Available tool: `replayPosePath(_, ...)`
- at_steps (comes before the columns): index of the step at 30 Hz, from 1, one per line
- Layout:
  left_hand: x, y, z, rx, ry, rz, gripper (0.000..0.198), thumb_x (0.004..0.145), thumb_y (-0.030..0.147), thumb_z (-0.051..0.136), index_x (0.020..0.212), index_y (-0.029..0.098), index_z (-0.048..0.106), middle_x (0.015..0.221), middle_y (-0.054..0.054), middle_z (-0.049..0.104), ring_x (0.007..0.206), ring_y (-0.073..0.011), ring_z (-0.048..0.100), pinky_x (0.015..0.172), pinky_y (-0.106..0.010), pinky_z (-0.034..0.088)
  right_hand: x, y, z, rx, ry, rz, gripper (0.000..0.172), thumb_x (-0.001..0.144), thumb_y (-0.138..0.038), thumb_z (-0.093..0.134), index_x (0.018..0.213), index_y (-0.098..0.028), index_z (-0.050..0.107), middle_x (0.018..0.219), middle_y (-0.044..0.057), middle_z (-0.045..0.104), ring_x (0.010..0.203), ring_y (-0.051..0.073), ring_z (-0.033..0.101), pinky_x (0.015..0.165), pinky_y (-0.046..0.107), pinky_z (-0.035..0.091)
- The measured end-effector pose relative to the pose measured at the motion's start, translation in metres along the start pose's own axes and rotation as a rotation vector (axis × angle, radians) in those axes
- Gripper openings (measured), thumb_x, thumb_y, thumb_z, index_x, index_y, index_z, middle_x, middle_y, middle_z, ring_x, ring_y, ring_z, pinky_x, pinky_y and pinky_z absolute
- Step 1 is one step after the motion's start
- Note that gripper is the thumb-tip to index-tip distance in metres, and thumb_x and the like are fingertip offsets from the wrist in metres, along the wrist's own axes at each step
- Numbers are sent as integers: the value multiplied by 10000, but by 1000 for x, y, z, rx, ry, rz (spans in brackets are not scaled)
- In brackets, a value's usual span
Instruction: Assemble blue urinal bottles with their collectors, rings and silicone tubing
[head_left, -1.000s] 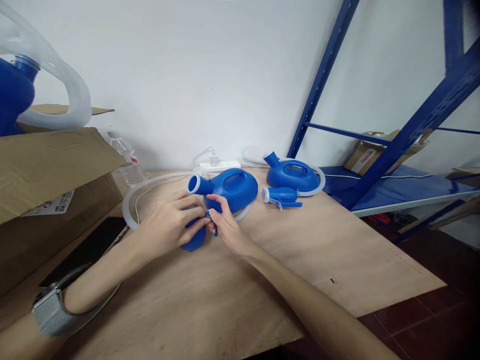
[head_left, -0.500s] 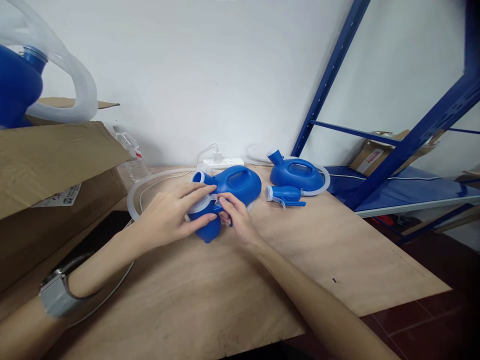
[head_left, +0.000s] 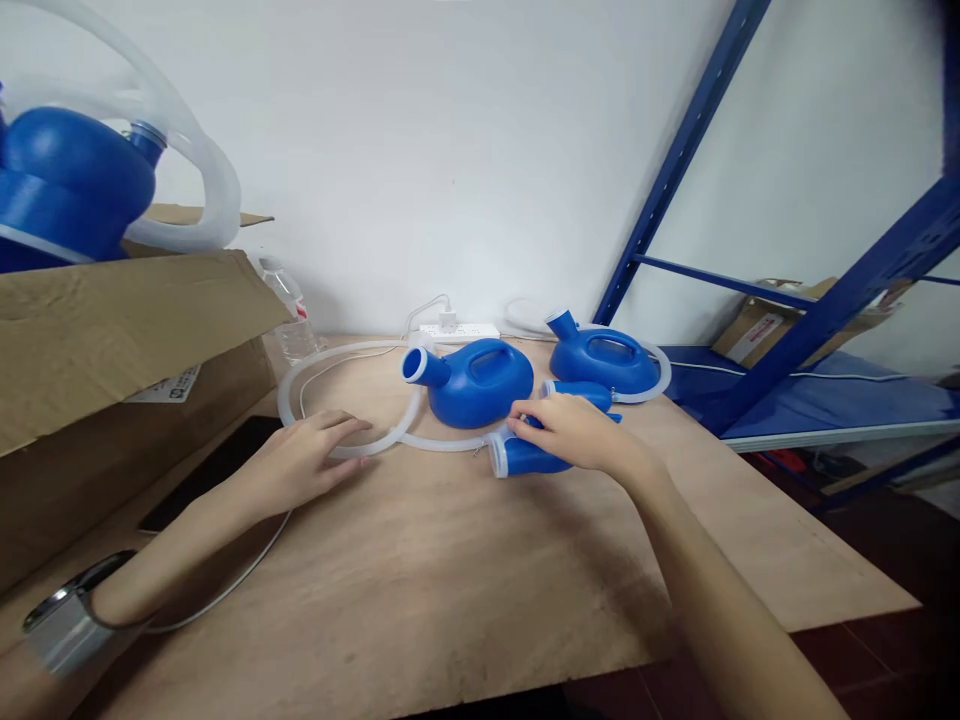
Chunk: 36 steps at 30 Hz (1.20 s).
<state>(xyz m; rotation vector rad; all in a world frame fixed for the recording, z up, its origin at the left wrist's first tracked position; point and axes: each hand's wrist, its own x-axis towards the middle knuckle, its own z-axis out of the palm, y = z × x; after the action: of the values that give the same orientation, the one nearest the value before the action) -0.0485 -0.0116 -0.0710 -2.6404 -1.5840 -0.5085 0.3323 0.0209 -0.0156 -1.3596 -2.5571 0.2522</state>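
In the head view my right hand (head_left: 559, 428) is closed on a blue urinal cup (head_left: 529, 460) with a white rim, which lies sideways just above or on the table; contact beneath it is not clear. My left hand (head_left: 319, 455) rests over the loop of a translucent hose (head_left: 386, 440), thumb and fingers apart on either side of it. Between and behind the hands a blue urinal bottle (head_left: 480, 385) stands upright, its open neck tilted left. Farther right are a second blue bottle (head_left: 604, 360) and another blue cup (head_left: 585, 393), partly hidden by my right hand.
At the left, a cardboard box (head_left: 135, 330) has blue bottles (head_left: 82, 170) and thick hose above it. A black phone-like slab (head_left: 210, 475), a clear water bottle (head_left: 292, 315) and a white power strip (head_left: 469, 332) are nearby. A blue metal shelf (head_left: 810, 390) stands at right.
The blue cup has moved right with my right hand and now faces left. My left hand has come off it and moved left to the hose. The view has shifted slightly.
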Motion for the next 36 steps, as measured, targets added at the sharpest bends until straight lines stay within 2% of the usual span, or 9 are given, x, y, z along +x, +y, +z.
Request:
replayPosePath(4, -1, -8, 16, 27, -11, 44, 450, 1005, 509, 519, 1280, 210, 713, 1281, -139, 745, 1125, -313, 720, 900, -419, 570, -6, 30, 4, -129, -22, 58, 384, 1046, -400, 435, 857, -240, 729, 808, 66, 731, 691, 215, 623, 615, 331, 325)
replayPosePath(7, 0, -11, 23, 52, -5, 81, 390, 1041, 415, 442, 1198, 233, 750, 1166, -123, 781, 1037, -301, 739, 862, -423, 563, -7, 48, 7, -110, 17, 39, 422, 1071, -414, 386, 902, -226, 724, 960, 95, 757, 851, 246, 676, 724, 353, 423)
replayPosePath(13, -4, -19, 25, 141, 86, 8, 398, 1047, 370, 404, 1170, 229, 756, 997, -117, 797, 805, -281, 748, 712, -385, 541, -3, 63, 35, -188, 256, 17, 436, 1092, -472, 369, 1145, -203, 708, 1176, 135, 742, 1085, 309, 634, 956, 459, 422)
replayPosePath(17, -4, -29, 24, 187, 98, -39, 381, 1033, 303, 409, 1228, 234, 728, 1067, -125, 798, 871, -294, 760, 702, -380, 527, -1, 65, 54, -219, 514, 112, 468, 1083, -513, 373, 1239, -218, 701, 1213, 151, 719, 1163, 336, 593, 1016, 500, 389)
replayPosePath(21, -5, -33, 27, 211, 148, -61, 410, 1032, 221, 385, 1310, 221, 686, 1151, -144, 771, 967, -311, 743, 723, -393, 524, -4, 73, 60, -79, 578, 201, 524, 1083, -535, 326, 1245, -208, 701, 1219, 156, 698, 1151, 330, 604, 1023, 484, 433)
replayPosePath(26, -8, -30, 33, 218, 205, 124, 603, 933, 23, 379, 1406, 282, 649, 1383, -146, 672, 1191, -305, 659, 851, -409, 532, -13, 88, 57, 128, 531, 249, 508, 1078, -555, 352, 1294, -215, 662, 1279, 136, 692, 1216, 310, 629, 1073, 462, 453)
replayPosePath(31, -8, -20, 42, 185, 125, 202, 432, 1021, 163, 408, 1287, 268, 732, 1453, -165, 617, 1276, -372, 605, 925, -509, 519, -21, 86, 55, 48, 359, 95, 543, 1044, -614, 420, 1373, -240, 637, 1299, 145, 651, 1245, 341, 609, 1080, 518, 467)
replayPosePath(33, -8, -18, 43, 183, 108, 200, 389, 1047, 226, 417, 1267, 247, 738, 1466, -174, 605, 1295, -379, 592, 933, -518, 517, -24, 79, 54, -24, 285, 1, 656, 975, -698, 521, 1453, -254, 591, 1317, 156, 619, 1219, 360, 617, 1045, 540, 495)
replayPosePath(36, -7, -15, 41, 175, 103, 192, 375, 1065, 260, 412, 1242, 227, 741, 1450, -173, 612, 1316, -365, 581, 967, -515, 513, -25, 60, 56, -104, 229, -142, 958, 759, -805, 732, 1505, -232, 545, 1335, 185, 563, 1126, 367, 658, 860, 471, 583)
